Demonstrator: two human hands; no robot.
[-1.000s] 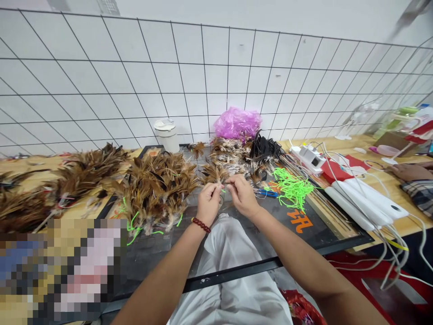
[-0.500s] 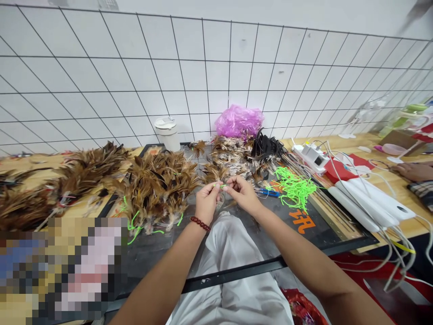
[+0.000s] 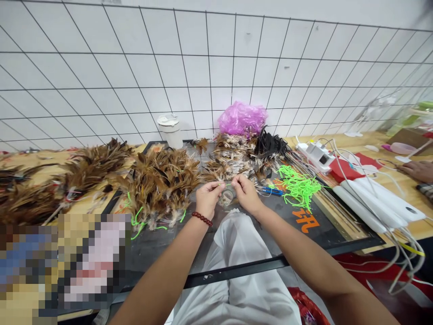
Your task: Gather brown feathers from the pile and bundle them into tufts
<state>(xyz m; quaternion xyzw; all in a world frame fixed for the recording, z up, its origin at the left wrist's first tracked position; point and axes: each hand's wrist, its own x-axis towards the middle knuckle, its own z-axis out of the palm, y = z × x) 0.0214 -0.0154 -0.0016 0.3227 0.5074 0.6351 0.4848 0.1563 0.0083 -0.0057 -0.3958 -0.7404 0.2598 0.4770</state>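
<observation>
Lining the rear: white wall [image 3: 142, 67] marked with a black grid.
Work surface: wooden table [image 3: 411, 225], bearing a dark framed board [image 3: 145, 259] with orange lettering.
Main stock: heap of brown feathers [image 3: 162, 180] lying on the board, to the left of the worker's hands; green ends protrude at its near edge.
Plastic bag, upper: pink and crumpled [image 3: 242, 118], against the wall behind pale and brown feathers; contents cannot be made out.
Green stock: tangled pile of bright green strands [image 3: 299, 185] on the board, to the right.
Plastic bag, lower: red bag [image 3: 306, 307] below the table edge, its mouth showing small items too indistinct to identify.
Left hand [image 3: 208, 197]: thumb and fingers pinched on one end of a short green strand [image 3: 228, 184].
Right hand [image 3: 246, 193]: fingertips pinched on the other end.
Cup: white cup [image 3: 170, 131], upright near the wall, lid on; contents hidden.
Far-right vessel: shallow pink dish [image 3: 402, 148] beside a brown box [image 3: 407, 140]; contents of both unclear.
Round item: small clear dish-like piece [image 3: 227, 197] on the board between the hands; anything inside is too small to tell.
Tool: blue-handled [image 3: 272, 191], just beside the green pile.
Strand position: spanning the gap between both hands, above the board.
</observation>
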